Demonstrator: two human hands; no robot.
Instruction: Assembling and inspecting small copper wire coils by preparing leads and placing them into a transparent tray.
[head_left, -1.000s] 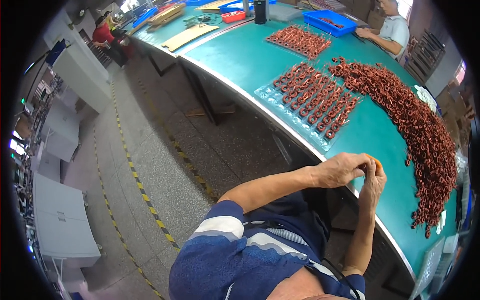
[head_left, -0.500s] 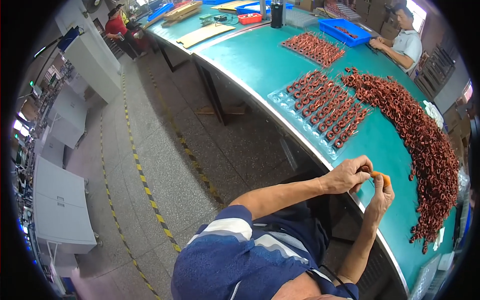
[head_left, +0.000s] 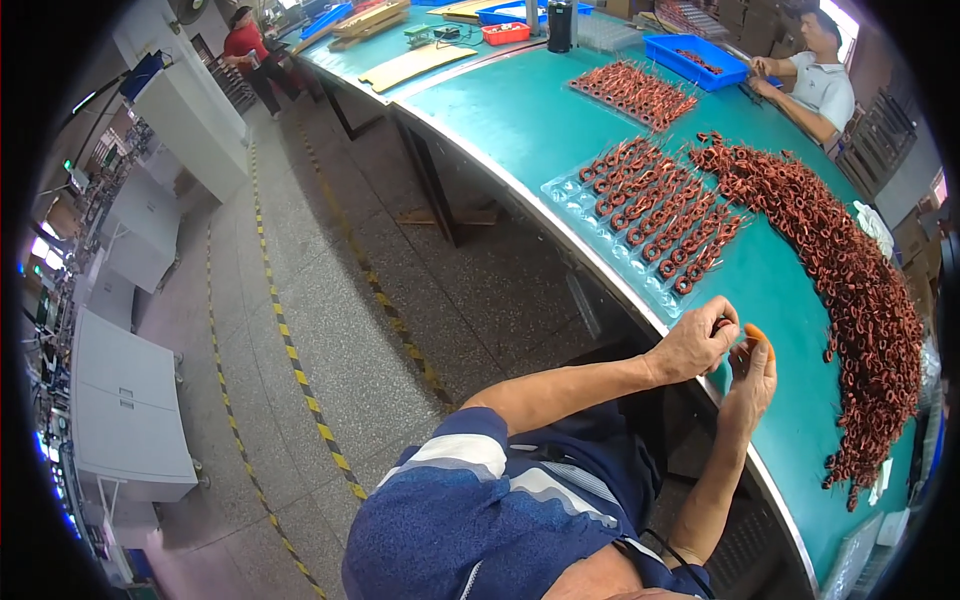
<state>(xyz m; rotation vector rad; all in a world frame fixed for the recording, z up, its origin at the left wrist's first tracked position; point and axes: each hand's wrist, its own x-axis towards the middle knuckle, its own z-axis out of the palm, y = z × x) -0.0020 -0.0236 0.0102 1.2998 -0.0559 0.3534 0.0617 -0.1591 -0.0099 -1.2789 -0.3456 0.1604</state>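
The small dark part [head_left: 722, 325] between the left hand [head_left: 693, 347] and right hand [head_left: 750, 372] is mostly covered by fingers, so its shape is unclear. The coil heap [head_left: 850, 290] blurs at the right rim, and the co-worker [head_left: 818, 85] is half cut off

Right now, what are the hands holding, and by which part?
The left hand and right hand meet around one small copper coil, pinched between fingertips at the table's edge; which part of it they grip is hidden.

Left hand [head_left: 692, 347] and right hand [head_left: 750, 375] together, fingers pinched.
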